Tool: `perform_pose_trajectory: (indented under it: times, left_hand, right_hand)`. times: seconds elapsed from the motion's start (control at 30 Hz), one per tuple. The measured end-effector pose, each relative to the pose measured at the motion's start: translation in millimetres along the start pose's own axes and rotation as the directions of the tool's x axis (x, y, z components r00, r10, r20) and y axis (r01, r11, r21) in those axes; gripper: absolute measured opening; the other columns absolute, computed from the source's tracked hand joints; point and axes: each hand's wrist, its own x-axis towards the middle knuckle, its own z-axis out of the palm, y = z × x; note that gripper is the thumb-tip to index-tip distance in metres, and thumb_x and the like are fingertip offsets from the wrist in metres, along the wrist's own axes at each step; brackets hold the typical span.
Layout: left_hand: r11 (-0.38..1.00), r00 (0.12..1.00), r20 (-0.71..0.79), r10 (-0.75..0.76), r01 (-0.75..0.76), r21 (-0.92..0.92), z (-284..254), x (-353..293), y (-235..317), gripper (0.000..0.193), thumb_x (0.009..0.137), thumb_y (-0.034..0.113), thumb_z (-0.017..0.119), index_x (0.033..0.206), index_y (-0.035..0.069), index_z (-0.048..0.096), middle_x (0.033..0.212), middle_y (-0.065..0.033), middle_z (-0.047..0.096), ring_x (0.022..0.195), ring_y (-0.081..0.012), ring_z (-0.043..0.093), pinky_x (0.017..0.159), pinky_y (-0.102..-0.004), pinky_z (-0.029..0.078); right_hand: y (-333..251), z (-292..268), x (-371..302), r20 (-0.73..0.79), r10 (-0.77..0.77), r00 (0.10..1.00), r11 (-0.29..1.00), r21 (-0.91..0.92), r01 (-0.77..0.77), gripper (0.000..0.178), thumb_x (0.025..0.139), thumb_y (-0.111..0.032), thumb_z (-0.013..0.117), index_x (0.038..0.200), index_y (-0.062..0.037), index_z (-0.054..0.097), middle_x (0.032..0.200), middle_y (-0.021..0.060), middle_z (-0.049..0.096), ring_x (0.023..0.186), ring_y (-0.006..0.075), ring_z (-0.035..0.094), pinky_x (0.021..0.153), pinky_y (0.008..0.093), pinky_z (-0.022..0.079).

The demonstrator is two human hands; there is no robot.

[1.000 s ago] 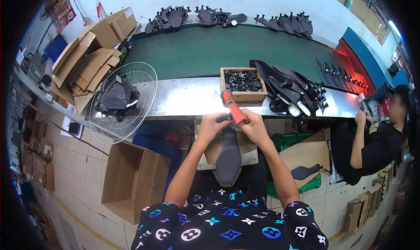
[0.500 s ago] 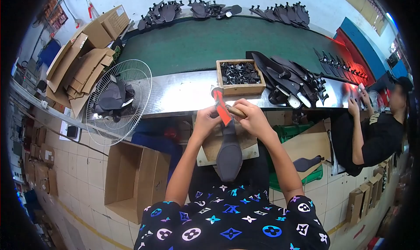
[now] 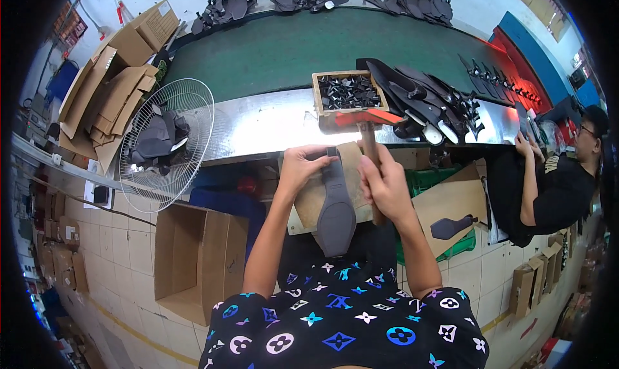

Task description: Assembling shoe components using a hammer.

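Observation:
My right hand (image 3: 388, 182) is closed around the wooden handle of a hammer (image 3: 369, 140), whose red-orange head is raised near the wooden box. Below it, a dark grey shoe sole (image 3: 336, 219) lies on a tan work board (image 3: 303, 208), its broad end toward me. My left hand (image 3: 302, 170) pinches the sole's narrow far end, where a small dark piece shows at the fingertips. Just beyond my hands, the wooden box (image 3: 327, 122) holds many small black pieces (image 3: 350, 91).
Dark soles (image 3: 422, 108) are piled right of the box, on the metal edge of a green conveyor belt (image 3: 258, 62). Left stands a wire basket (image 3: 205, 143) of dark parts, above an open carton (image 3: 177, 259). A co-worker (image 3: 554, 188) sits at the right; another sole (image 3: 451, 227) lies on cardboard between us.
The hammer has swung from upright between both hands to a raised position at the right, held by my right hand alone. My left hand now pinches the sole's far end.

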Motion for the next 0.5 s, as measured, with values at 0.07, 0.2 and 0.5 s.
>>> perform_pose_trajectory:
  times: [0.07, 0.2, 0.5]
  left_hand:
    - [1.0, 1.0, 0.004, -0.009, 0.009, -0.01, 1, 1, -1, 0.03, 0.083, -0.001, 0.073, 0.113, -0.003, 0.072, 0.096, -0.0069, 0.075, 0.084, -0.0103, 0.069, 0.076, -0.0233, 0.055]
    - [0.999, 1.0, 0.019, -0.023, 0.023, -0.03, -3, 2, -5, 0.026, 0.084, 0.0, 0.073, 0.11, -0.003, 0.074, 0.094, -0.0061, 0.075, 0.084, -0.0099, 0.069, 0.075, -0.0228, 0.055]
    - [0.993, 0.998, 0.036, 0.051, -0.055, 0.106, -4, -2, -2, 0.049, 0.081, 0.014, 0.079, 0.125, -0.004, 0.066, 0.095, -0.0061, 0.076, 0.084, -0.0146, 0.071, 0.076, -0.0283, 0.055]
  right_hand:
    - [-3, -4, -17, -0.031, -0.112, 0.993, 0.976, -0.194, 0.104, 0.037, 0.101, -0.015, 0.054, 0.133, 0.0018, 0.049, 0.078, 0.0129, 0.063, 0.065, 0.0188, 0.063, 0.062, 0.0321, 0.05]
    - [-8, 6, -26, 0.037, -0.296, 0.955, 0.859, -0.427, 0.282, 0.043, 0.098, -0.013, 0.057, 0.136, 0.0052, 0.046, 0.092, 0.0306, 0.066, 0.085, 0.0494, 0.065, 0.073, 0.0473, 0.051]
    - [1, 14, -20, 0.085, -0.215, 0.973, 0.826, -0.516, 0.228, 0.036, 0.099, -0.011, 0.056, 0.129, 0.0076, 0.05, 0.088, 0.0329, 0.064, 0.081, 0.0497, 0.063, 0.071, 0.0502, 0.049]
